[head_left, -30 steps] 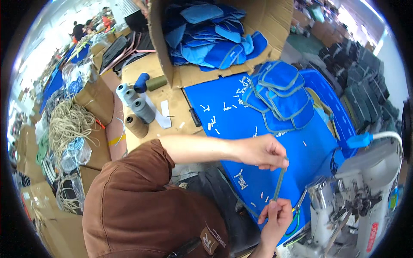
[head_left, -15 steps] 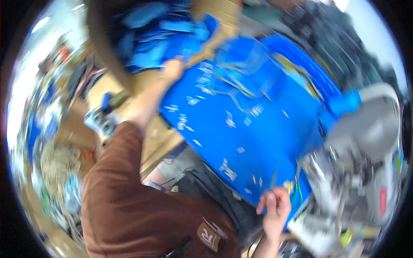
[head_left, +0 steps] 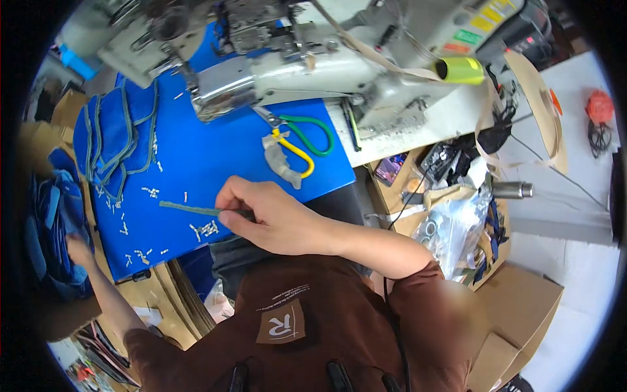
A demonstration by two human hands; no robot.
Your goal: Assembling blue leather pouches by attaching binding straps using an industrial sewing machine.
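Right hand pinches a thin grey-green strip, fingers closed on its end, above the blue work mat. Left hand reaches into blue fabric pieces; its grip cannot be told.

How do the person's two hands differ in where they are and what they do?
The right hand is over the blue mat in front of the body, while the left hand reaches far out to the side, off the mat. The right hand pinches a thin grey-green strip; the left hand is among blue fabric pieces, its grip unclear. Both are bare.
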